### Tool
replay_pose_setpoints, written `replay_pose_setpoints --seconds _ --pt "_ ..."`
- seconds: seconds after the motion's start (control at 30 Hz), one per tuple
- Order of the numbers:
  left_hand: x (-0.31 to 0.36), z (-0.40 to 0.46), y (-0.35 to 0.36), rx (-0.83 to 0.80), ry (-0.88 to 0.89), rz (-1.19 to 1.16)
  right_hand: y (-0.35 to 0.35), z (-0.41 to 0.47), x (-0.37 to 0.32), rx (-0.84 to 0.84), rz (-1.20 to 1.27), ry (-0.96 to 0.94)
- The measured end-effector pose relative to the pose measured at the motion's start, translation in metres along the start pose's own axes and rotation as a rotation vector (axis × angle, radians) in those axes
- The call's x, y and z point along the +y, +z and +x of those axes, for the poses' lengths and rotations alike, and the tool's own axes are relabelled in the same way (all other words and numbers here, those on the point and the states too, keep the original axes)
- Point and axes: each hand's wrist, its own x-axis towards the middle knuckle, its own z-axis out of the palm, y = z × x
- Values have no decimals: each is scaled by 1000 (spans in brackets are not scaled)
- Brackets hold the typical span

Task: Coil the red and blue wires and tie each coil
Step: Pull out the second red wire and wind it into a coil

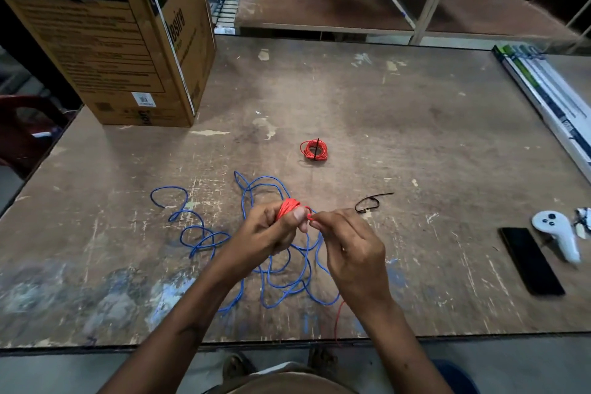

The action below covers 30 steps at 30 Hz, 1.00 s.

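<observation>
we hold a small red coil (pixel 288 206) up off the table (pixel 415 137) in our left hand (pixel 271 233), fingers curled round it and the thumb pressed over the top, which seems meant to keep the turns from springing apart. our right hand (pixel 348 246) pinches the loose red wire (pixel 309 217) right beside that thumb, fingertips tight on it, so we can feed it onto the bundle under tension. a red tail (pixel 338 318) shows below the right wrist and runs down past the table's near edge, so we judge some winding is left.

the blue wire (pixel 271 265) lies loose and tangled on the table under and to the left of our hands, not yet coiled. a finished red coil (pixel 314 150) sits further back, well apart, with a black tie (pixel 316 149) across it. a spare black tie (pixel 371 201) lies just beyond the right hand, near enough to reach once this bundle is wound.

a cardboard box (pixel 128 41) stands at the far left; a black phone (pixel 531 261) and a white controller (pixel 556 232) lie at the right.
</observation>
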Motion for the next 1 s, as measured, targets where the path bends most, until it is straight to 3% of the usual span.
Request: replay_pose_setpoints --seconds 0.1,0.17,0.33,0.43,0.6,0.7,0.77,0.87,1.0 --pt "4 6 -5 69 62 128 5 -2 -13 -3 62 111" --pt "4 11 -10 124 106 220 8 -3 -22 -24 213 308" --pt "-3 22 -18 219 159 483 16 10 -30 -155 1000 828" --pt "-6 22 -24 150 165 578 11 20 -21 -203 1214 1011" --pt "-5 14 -34 42 76 538 -10 29 4 -384 676 774" --pt "-3 11 -38 41 4 397 -15 34 -1 -247 439 604" --pt "1 8 -38 -45 -14 409 -15 36 -5 -128 288 446" --pt "7 0 -32 -189 -61 533 -7 37 -1 -66 183 321" --pt "18 -9 -29 -214 -68 541 -1 38 13 -70 221 308"
